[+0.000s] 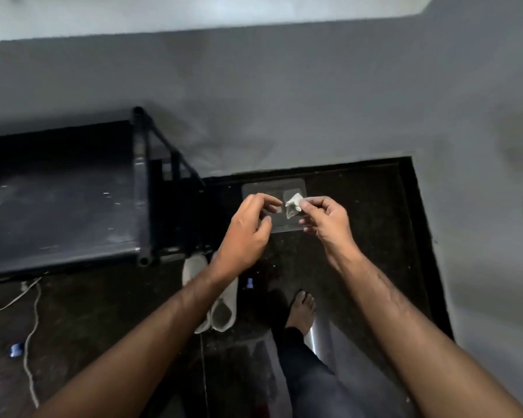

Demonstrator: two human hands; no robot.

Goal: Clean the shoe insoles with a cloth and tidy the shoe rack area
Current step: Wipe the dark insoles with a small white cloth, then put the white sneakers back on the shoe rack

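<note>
While the person is standing on the dark floor (pixel 360 267) and looking down, both bare hands are being held out in front, close together but not touching. The right hand (pixel 329 218) is pinching a small crumpled white cloth (pixel 293 205) between the thumb and the first finger, and the other fingers are curling loosely under it. The left hand (pixel 248 233) is holding nothing; its fingers are half bent, and the index fingertip is reaching toward the cloth – it is just beside it, but whether it is touching I cannot tell.

Behind the hands, low on the dark strip at the foot of the grey wall (pixel 284 101), a clear plastic plate (pixel 274 188) is sitting, partly hidden by the fingers. No writing or brand is readable on it, nor on anything else here, since the picture is dim and a little blurred.

To the left, the black shoe rack (pixel 67 200) is standing against the wall, its top shelf dusty with pale marks. Just beside its near corner, a pair of white shoes (pixel 221 306) is lying on the floor, partly covered by the left forearm. The person's bare foot (pixel 302 309) is resting near the shoes. A white cord (pixel 31 327) is trailing across the floor at the left, and two small blue objects (pixel 16 349) are lying there too – one near the cord, one by the shoes
</note>
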